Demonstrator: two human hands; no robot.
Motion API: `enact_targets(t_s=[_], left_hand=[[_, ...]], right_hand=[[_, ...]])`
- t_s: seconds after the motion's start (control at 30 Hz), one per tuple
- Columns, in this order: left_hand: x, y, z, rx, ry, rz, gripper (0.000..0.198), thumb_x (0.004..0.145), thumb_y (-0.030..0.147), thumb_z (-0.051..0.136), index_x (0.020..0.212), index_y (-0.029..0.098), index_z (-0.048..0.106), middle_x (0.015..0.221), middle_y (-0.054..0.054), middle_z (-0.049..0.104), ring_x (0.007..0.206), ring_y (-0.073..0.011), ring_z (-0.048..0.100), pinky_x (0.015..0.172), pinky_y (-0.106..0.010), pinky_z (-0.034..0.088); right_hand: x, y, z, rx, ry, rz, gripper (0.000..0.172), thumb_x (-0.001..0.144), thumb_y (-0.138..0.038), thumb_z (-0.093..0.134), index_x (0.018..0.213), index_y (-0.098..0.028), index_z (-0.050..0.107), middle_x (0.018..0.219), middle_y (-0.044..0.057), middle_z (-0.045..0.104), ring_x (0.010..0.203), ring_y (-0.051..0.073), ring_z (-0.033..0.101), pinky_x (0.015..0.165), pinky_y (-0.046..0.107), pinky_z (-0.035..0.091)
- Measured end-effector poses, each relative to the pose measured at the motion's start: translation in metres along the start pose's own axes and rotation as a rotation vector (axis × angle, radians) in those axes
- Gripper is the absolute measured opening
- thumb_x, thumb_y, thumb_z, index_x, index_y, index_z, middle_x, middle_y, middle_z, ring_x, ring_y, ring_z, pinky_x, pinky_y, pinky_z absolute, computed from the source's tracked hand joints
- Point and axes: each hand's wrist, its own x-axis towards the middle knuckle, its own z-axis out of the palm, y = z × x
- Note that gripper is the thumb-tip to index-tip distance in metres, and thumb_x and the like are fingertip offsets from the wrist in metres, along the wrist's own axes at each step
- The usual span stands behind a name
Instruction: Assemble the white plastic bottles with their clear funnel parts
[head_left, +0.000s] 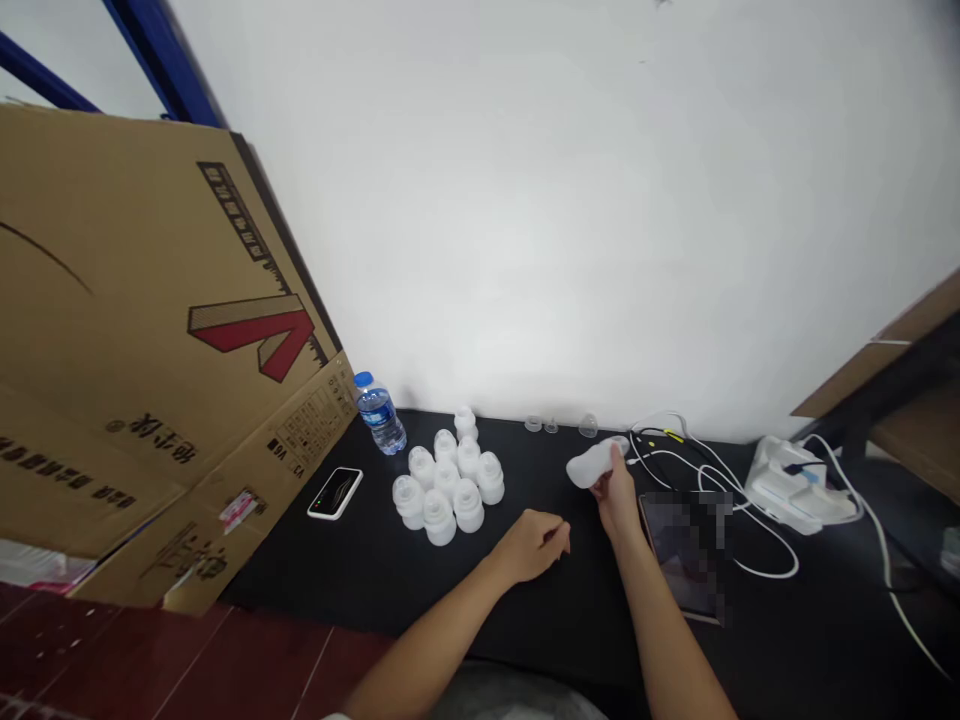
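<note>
In the head view my right hand (616, 492) grips a white translucent bottle (592, 465), tilted on its side above the black table. Its shape is rounded and slightly waisted. My left hand (531, 545) is curled into a loose fist close to the tabletop, and nothing shows between its fingers. To the left of it stands a cluster of several small white bottle tops (446, 478) with clear domed covers, like baby-bottle caps. Small clear plastic pieces (551, 425) lie along the wall beyond my right hand.
A water bottle (381, 415) and a white-edged phone-like device (335, 493) sit at the left, beside a large cardboard box (150, 330). A dark tablet (679, 550) lies by my right forearm. White cables (772, 575) and a power strip (799, 490) spread over the right side.
</note>
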Motion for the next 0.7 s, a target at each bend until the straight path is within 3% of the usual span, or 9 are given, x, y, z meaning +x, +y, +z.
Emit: enact_targets(t_s=[0.1,0.23,0.3,0.37,0.43,0.53,0.63,0.7], left_hand=[[0.0,0.004,0.003,0.148,-0.048,0.036,0.037,0.102,0.031,0.059,0.067,0.018,0.064,0.066,-0.002,0.067,0.062,-0.0141,0.059,0.068,-0.028,0.045],[0.005,0.004,0.006,0.268,-0.116,0.055,0.019,0.092,0.023,0.069,0.074,0.019,0.071,0.075,-0.004,0.074,0.072,-0.0198,0.068,0.078,-0.032,0.051],[0.006,0.003,0.007,0.305,-0.148,0.077,0.007,0.09,0.024,0.073,0.089,0.018,0.078,0.091,-0.007,0.08,0.086,-0.0256,0.074,0.086,-0.036,0.055],[0.006,0.0,0.009,0.365,-0.149,0.122,0.028,0.093,0.029,0.073,0.119,0.017,0.078,0.123,-0.013,0.08,0.113,-0.0342,0.073,0.101,-0.044,0.056],[0.004,-0.005,0.015,0.36,-0.082,0.161,0.05,0.097,0.034,0.071,0.143,0.016,0.067,0.149,-0.017,0.068,0.135,-0.0422,0.062,0.114,-0.054,0.05],[0.0,-0.013,0.027,0.077,0.169,0.117,0.046,0.096,0.038,0.075,0.136,0.018,0.071,0.143,-0.017,0.071,0.134,-0.0476,0.061,0.114,-0.06,0.051],[-0.005,-0.018,0.035,-0.148,0.319,0.031,0.034,0.095,0.042,0.08,0.12,0.018,0.078,0.126,-0.016,0.076,0.123,-0.044,0.068,0.105,-0.053,0.059],[-0.007,-0.02,0.037,-0.236,0.366,-0.04,0.035,0.099,0.041,0.079,0.125,0.018,0.075,0.13,-0.014,0.074,0.12,-0.037,0.07,0.102,-0.049,0.062]], right_hand=[[-0.005,-0.002,-0.001,-0.087,-0.033,-0.11,0.059,0.08,-0.078,0.08,0.092,-0.022,0.066,0.051,-0.011,0.047,0.041,0.01,0.042,0.037,0.021,0.03],[-0.035,-0.004,0.008,-0.378,-0.419,-0.275,0.058,0.083,-0.071,0.083,0.11,-0.02,0.073,0.061,-0.004,0.063,0.049,0.015,0.054,0.043,0.025,0.041],[-0.055,-0.007,0.015,-0.539,-0.617,-0.313,0.051,0.088,-0.063,0.082,0.114,-0.02,0.076,0.077,0.002,0.073,0.064,0.02,0.065,0.054,0.028,0.052],[-0.075,-0.01,0.021,-0.72,-0.74,-0.408,0.043,0.09,-0.051,0.083,0.121,-0.022,0.077,0.099,0.007,0.08,0.083,0.024,0.072,0.074,0.035,0.061],[-0.09,-0.013,0.025,-0.826,-0.776,-0.472,0.044,0.092,-0.043,0.082,0.131,-0.026,0.075,0.119,0.009,0.079,0.096,0.028,0.074,0.088,0.04,0.061],[-0.105,-0.016,0.029,-0.887,-0.827,-0.463,0.041,0.093,-0.041,0.08,0.132,-0.029,0.075,0.126,0.01,0.079,0.109,0.033,0.076,0.096,0.045,0.06],[-0.114,-0.016,0.033,-0.959,-0.858,-0.418,0.037,0.094,-0.043,0.079,0.129,-0.031,0.075,0.12,0.01,0.082,0.106,0.037,0.077,0.094,0.048,0.061],[-0.119,-0.012,0.037,-1.017,-0.828,-0.434,0.037,0.095,-0.044,0.077,0.129,-0.033,0.074,0.119,0.01,0.081,0.105,0.038,0.077,0.092,0.05,0.06]])
